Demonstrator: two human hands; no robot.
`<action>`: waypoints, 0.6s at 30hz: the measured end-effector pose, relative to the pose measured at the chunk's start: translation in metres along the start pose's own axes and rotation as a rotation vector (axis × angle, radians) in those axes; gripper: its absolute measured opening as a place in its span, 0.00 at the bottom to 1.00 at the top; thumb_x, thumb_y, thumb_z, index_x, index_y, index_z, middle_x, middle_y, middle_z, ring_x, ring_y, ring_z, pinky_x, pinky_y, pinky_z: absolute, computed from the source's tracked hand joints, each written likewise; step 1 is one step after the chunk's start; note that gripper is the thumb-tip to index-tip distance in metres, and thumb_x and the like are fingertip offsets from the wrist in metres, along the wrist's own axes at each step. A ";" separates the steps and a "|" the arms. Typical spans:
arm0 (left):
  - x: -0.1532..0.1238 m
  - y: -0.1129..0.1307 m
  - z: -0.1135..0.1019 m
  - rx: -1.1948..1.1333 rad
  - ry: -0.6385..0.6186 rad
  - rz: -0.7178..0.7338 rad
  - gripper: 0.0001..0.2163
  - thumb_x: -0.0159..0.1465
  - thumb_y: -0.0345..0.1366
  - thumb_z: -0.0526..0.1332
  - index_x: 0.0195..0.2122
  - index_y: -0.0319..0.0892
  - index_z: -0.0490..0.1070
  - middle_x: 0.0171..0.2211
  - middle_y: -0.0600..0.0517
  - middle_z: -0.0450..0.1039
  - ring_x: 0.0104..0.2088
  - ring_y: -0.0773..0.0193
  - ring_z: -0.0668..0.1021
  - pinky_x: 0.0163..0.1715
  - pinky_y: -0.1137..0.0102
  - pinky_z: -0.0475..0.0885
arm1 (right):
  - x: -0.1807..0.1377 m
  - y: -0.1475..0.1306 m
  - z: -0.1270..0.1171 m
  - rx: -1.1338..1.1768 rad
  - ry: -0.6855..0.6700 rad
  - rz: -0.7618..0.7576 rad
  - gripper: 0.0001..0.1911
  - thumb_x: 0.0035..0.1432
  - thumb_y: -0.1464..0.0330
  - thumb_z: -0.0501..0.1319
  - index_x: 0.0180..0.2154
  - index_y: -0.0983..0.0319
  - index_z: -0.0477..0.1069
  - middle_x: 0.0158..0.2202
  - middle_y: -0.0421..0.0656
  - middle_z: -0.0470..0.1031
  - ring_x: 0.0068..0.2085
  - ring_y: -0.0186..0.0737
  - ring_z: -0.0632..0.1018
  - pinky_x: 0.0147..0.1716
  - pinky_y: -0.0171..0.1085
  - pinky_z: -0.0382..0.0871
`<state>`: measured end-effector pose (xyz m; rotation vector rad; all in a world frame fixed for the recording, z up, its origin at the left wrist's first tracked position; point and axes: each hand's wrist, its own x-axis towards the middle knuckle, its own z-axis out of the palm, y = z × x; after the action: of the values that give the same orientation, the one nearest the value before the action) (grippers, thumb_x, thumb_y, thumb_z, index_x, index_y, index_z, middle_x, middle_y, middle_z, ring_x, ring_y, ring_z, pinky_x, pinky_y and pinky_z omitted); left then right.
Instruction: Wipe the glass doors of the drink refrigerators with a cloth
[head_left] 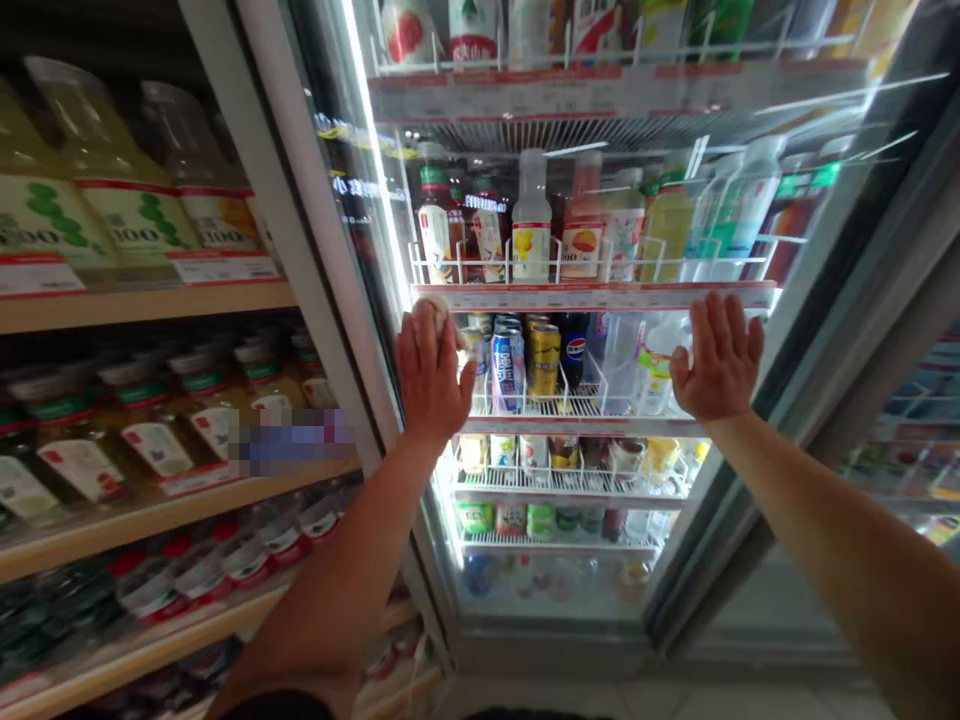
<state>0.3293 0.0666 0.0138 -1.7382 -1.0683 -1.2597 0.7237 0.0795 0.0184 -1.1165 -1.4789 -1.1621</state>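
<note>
One pale cloth [438, 303], it seems, lies under the left hand [433, 385] at nine o'clock, fingers open; the right hand [720, 365] spreads at three. Even, flat pressure would suit wiping the glass door [517, 590].

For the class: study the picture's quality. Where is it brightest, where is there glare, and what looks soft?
Head view: brightest along the light strip at the cooler's left edge; head view: white reflections streak the upper right of the glass door; head view: bottles on the left shelves look dim and soft; head view: a pixelated patch hides detail there.
</note>
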 end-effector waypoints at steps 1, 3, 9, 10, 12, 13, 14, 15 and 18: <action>0.004 0.000 -0.002 -0.005 0.014 -0.035 0.32 0.73 0.46 0.50 0.73 0.37 0.45 0.74 0.40 0.37 0.74 0.45 0.40 0.72 0.45 0.43 | 0.000 0.000 0.000 0.000 -0.002 0.008 0.33 0.67 0.61 0.48 0.70 0.62 0.53 0.70 0.53 0.61 0.71 0.55 0.58 0.68 0.56 0.47; 0.000 0.008 -0.002 -0.009 0.006 -0.013 0.32 0.73 0.46 0.49 0.73 0.35 0.44 0.74 0.38 0.36 0.74 0.44 0.40 0.71 0.45 0.44 | 0.001 -0.001 -0.001 -0.006 -0.014 0.016 0.33 0.66 0.60 0.49 0.70 0.62 0.54 0.69 0.53 0.61 0.71 0.55 0.59 0.68 0.56 0.47; -0.015 0.015 0.003 -0.006 -0.151 0.230 0.30 0.71 0.46 0.54 0.72 0.42 0.50 0.72 0.42 0.51 0.74 0.48 0.47 0.71 0.48 0.50 | 0.002 -0.003 -0.006 -0.060 -0.088 0.024 0.34 0.65 0.61 0.51 0.70 0.64 0.54 0.70 0.53 0.60 0.71 0.55 0.59 0.68 0.56 0.50; -0.005 0.009 -0.001 0.000 -0.110 0.152 0.31 0.72 0.46 0.53 0.72 0.40 0.50 0.72 0.40 0.49 0.74 0.46 0.46 0.71 0.47 0.49 | 0.002 -0.003 -0.006 -0.064 -0.085 0.019 0.34 0.65 0.61 0.51 0.70 0.65 0.54 0.70 0.53 0.60 0.71 0.55 0.59 0.67 0.56 0.50; 0.019 -0.003 -0.011 0.010 -0.019 0.014 0.32 0.72 0.47 0.51 0.73 0.36 0.46 0.74 0.38 0.41 0.74 0.44 0.43 0.72 0.45 0.45 | 0.002 -0.002 -0.005 -0.064 -0.073 0.008 0.35 0.66 0.61 0.51 0.70 0.64 0.52 0.70 0.53 0.59 0.71 0.55 0.59 0.67 0.56 0.50; 0.028 -0.006 -0.015 0.020 0.015 -0.013 0.32 0.73 0.47 0.49 0.73 0.33 0.45 0.74 0.36 0.39 0.74 0.44 0.42 0.72 0.45 0.44 | 0.001 -0.001 -0.004 -0.058 -0.058 0.001 0.35 0.66 0.62 0.51 0.71 0.63 0.51 0.70 0.53 0.59 0.71 0.55 0.59 0.68 0.56 0.50; 0.033 -0.007 -0.017 0.029 0.035 -0.024 0.32 0.73 0.46 0.48 0.73 0.32 0.44 0.74 0.35 0.38 0.74 0.44 0.41 0.72 0.46 0.44 | 0.001 -0.001 -0.004 -0.045 -0.041 -0.008 0.35 0.66 0.62 0.51 0.71 0.62 0.50 0.70 0.52 0.59 0.71 0.54 0.58 0.68 0.55 0.49; 0.033 -0.005 -0.016 0.034 0.044 -0.011 0.32 0.73 0.46 0.48 0.73 0.31 0.43 0.74 0.35 0.37 0.74 0.45 0.41 0.72 0.47 0.44 | 0.001 -0.001 -0.004 -0.029 -0.027 -0.016 0.35 0.66 0.62 0.51 0.72 0.61 0.50 0.71 0.52 0.59 0.71 0.53 0.58 0.68 0.55 0.48; 0.012 0.011 -0.006 0.026 -0.016 0.127 0.33 0.72 0.48 0.50 0.73 0.36 0.43 0.74 0.38 0.41 0.74 0.47 0.41 0.72 0.48 0.47 | 0.001 -0.001 -0.004 0.004 -0.028 -0.019 0.35 0.66 0.63 0.53 0.72 0.61 0.50 0.71 0.52 0.59 0.71 0.53 0.58 0.68 0.56 0.49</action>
<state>0.3395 0.0594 0.0254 -1.7701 -0.9630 -1.1503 0.7229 0.0754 0.0193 -1.1229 -1.5157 -1.1605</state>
